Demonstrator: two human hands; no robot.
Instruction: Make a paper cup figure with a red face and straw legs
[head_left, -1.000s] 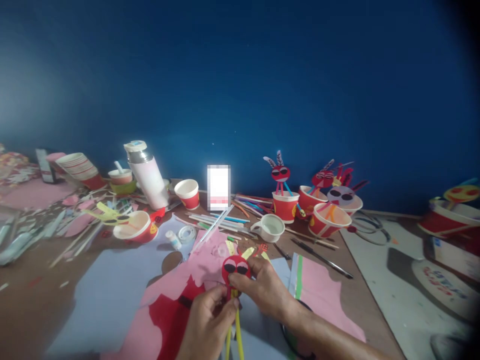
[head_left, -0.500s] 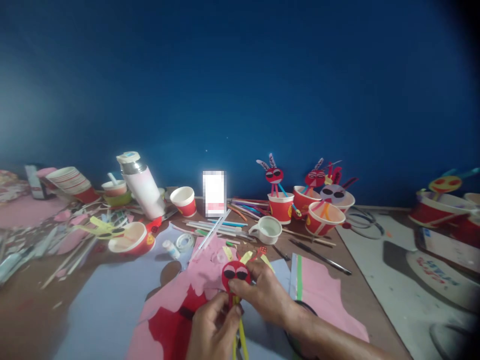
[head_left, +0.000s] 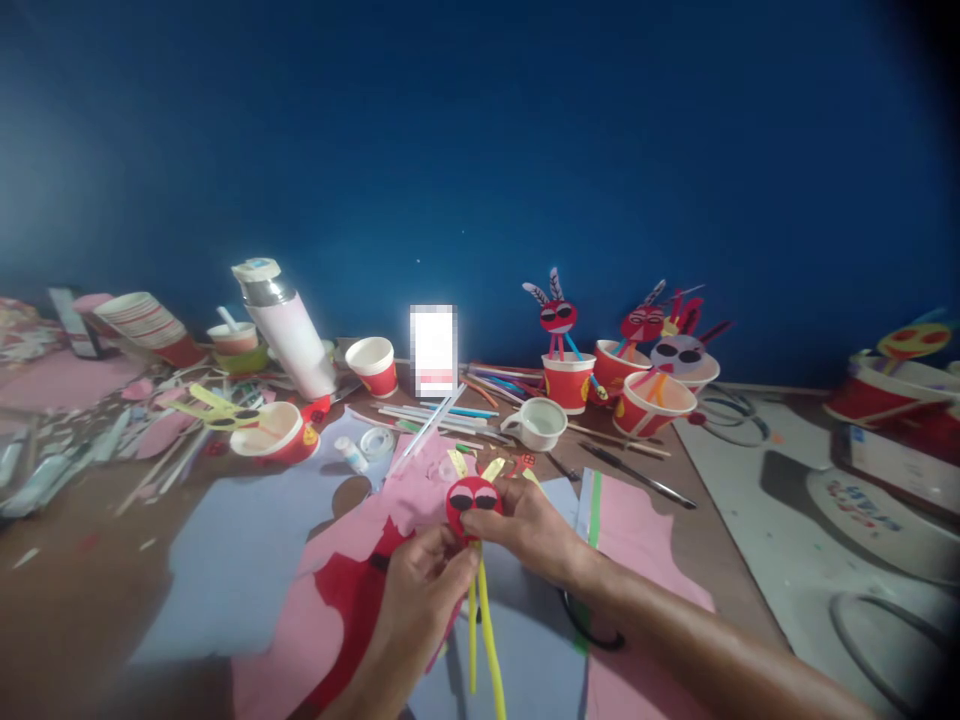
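Note:
Between my hands is a red paper bug face [head_left: 463, 490] with half-lidded black eyes, yellow feelers on top and two yellow legs [head_left: 489, 640] hanging below. My right hand [head_left: 536, 530] pinches its right side, thumb across the front. Closed at its lower left edge, my left hand [head_left: 424, 590] grips the bug face near the top of the legs; its fingertips partly hide the join. Under the hands lie pink paper [head_left: 289, 625], a red paper piece [head_left: 345, 590] and pale blue paper [head_left: 225, 560].
Behind stand a white flask [head_left: 289, 340], a red paper cup [head_left: 373, 368], a white cup [head_left: 541, 425] and several cups with paper bugs [head_left: 559, 317]. A black pen [head_left: 637, 475] lies right. Scraps and sticks [head_left: 142, 460] litter the left.
My view has tilted down, so the table things sit higher in it. My left fingers have shifted up to the face's lower edge, and more of the yellow legs shows.

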